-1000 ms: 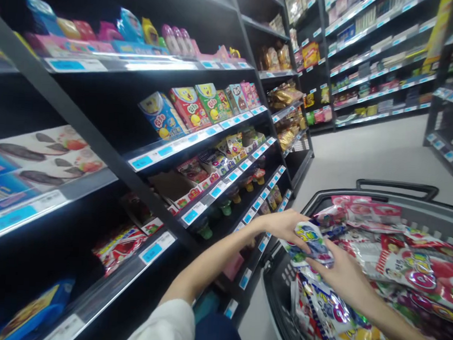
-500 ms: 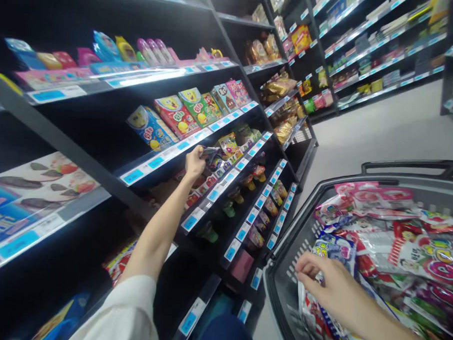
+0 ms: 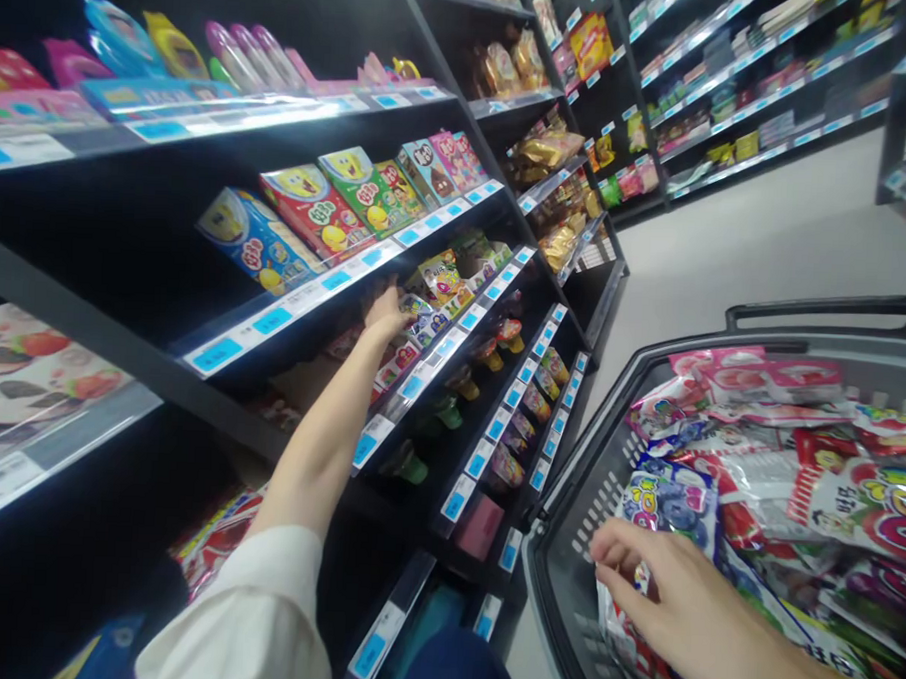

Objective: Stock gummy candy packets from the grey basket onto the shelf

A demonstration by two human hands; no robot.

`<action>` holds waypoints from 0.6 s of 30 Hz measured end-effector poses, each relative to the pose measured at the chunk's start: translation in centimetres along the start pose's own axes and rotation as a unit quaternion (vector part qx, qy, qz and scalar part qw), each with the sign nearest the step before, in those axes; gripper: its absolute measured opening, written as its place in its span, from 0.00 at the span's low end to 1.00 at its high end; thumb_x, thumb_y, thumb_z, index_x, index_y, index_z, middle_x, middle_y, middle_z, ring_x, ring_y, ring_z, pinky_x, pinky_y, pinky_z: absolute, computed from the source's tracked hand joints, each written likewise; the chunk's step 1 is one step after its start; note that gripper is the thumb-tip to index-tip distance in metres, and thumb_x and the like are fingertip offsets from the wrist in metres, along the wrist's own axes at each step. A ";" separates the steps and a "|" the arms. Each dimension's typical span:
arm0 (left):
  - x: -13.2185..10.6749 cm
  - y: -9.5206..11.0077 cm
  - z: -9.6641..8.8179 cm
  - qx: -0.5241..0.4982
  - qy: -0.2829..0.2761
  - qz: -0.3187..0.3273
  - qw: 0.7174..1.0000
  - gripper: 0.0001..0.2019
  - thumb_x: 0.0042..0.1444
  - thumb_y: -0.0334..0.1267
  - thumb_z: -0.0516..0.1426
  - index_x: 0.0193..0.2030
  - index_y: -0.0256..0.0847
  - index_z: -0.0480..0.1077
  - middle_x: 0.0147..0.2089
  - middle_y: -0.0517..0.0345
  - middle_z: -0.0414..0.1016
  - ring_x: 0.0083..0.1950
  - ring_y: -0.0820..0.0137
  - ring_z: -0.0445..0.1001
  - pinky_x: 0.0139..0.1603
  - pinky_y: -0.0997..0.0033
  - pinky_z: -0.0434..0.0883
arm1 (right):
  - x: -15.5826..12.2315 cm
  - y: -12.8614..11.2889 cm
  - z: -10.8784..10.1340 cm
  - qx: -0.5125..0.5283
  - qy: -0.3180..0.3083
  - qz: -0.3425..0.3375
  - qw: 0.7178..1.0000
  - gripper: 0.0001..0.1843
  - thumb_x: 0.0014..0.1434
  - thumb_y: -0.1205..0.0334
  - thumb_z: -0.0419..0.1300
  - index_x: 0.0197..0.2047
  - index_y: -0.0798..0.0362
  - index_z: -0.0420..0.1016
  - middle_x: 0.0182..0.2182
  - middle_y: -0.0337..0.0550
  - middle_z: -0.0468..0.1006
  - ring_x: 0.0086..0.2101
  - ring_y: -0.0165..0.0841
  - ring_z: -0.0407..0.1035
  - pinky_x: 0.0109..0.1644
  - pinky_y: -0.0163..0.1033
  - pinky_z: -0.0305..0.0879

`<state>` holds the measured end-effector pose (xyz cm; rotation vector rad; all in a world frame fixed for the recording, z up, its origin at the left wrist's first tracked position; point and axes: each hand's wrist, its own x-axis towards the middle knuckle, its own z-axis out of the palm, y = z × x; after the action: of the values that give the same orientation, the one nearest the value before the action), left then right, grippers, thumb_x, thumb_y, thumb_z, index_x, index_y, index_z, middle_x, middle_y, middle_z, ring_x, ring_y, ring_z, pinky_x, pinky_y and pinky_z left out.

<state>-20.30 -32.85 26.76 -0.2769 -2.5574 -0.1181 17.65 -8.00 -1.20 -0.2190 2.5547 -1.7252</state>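
My left hand reaches into a low shelf, under the row of boxed sweets. Its thumb and a finger show apart near a blue-purple candy packet; the other fingers are hidden in shadow. A yellow candy packet stands in a display box just to the right. Over the left side of a grey shopping basket hovers my right hand, fingers loosely curled, thumb apart, nothing seen between them. Beneath it lies a blue blueberry candy bag among several red and white candy bags.
Boxed sweets line the shelf above my left hand, with a price rail along its edge. Lower shelves carry jelly cups. The basket handle lies at the far rim. Pale floor stretches beyond.
My left hand has gone from gripping a small packet to reaching deeper, fingers spread. The view has shifted, so the shelves sit further left. My right hand stays over the basket.
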 end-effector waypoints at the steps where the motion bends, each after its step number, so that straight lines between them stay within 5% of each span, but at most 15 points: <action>1: -0.6 0.4 0.4 0.026 0.023 0.019 0.999 0.43 0.48 0.27 0.69 0.71 0.39 0.61 0.74 0.35 0.58 0.74 0.43 0.58 0.73 0.49 0.58 | -0.1 0.0 0.0 0.000 0.003 -0.002 1.000 0.14 0.63 0.51 0.50 0.40 0.45 0.74 0.36 0.41 0.79 0.38 0.40 0.74 0.44 0.44 0.65; 3: -1.8 1.3 1.4 0.079 0.037 0.072 0.994 0.32 0.57 0.31 0.62 0.69 0.41 0.64 0.75 0.37 0.57 0.75 0.44 0.55 0.74 0.47 0.55 | -0.1 0.0 -0.1 -0.002 0.013 -0.003 1.000 0.14 0.63 0.50 0.50 0.40 0.45 0.75 0.37 0.41 0.80 0.39 0.41 0.74 0.44 0.44 0.65; 5: -2.6 2.1 2.5 0.103 0.003 0.105 0.989 0.18 0.66 0.39 0.54 0.61 0.38 0.72 0.69 0.36 0.66 0.71 0.46 0.62 0.72 0.50 0.59 | -0.2 -0.2 -0.3 -0.001 0.017 -0.006 1.000 0.14 0.63 0.51 0.50 0.39 0.45 0.75 0.36 0.42 0.80 0.38 0.41 0.74 0.43 0.44 0.65; 10: -2.1 2.8 4.4 0.084 -0.064 0.034 0.994 0.23 0.71 0.43 0.44 0.50 0.31 0.77 0.54 0.32 0.78 0.60 0.49 0.74 0.65 0.56 0.66 | -0.2 -0.2 -0.7 -0.006 0.021 -0.016 1.000 0.13 0.64 0.53 0.50 0.39 0.45 0.74 0.35 0.40 0.80 0.38 0.40 0.74 0.42 0.43 0.64; 18: -1.0 1.7 3.0 0.071 -0.114 -0.053 0.990 0.13 0.63 0.39 0.58 0.49 0.35 0.78 0.50 0.48 0.82 0.54 0.60 0.78 0.60 0.60 0.71 | -0.2 -0.4 -1.1 -0.010 0.018 -0.027 0.999 0.08 0.65 0.66 0.54 0.42 0.47 0.74 0.33 0.36 0.79 0.35 0.35 0.73 0.38 0.39 0.61</action>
<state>-20.68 -30.98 23.69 -0.1055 -2.7911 0.0603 17.76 -7.14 -0.42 -0.2614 2.6162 -1.7380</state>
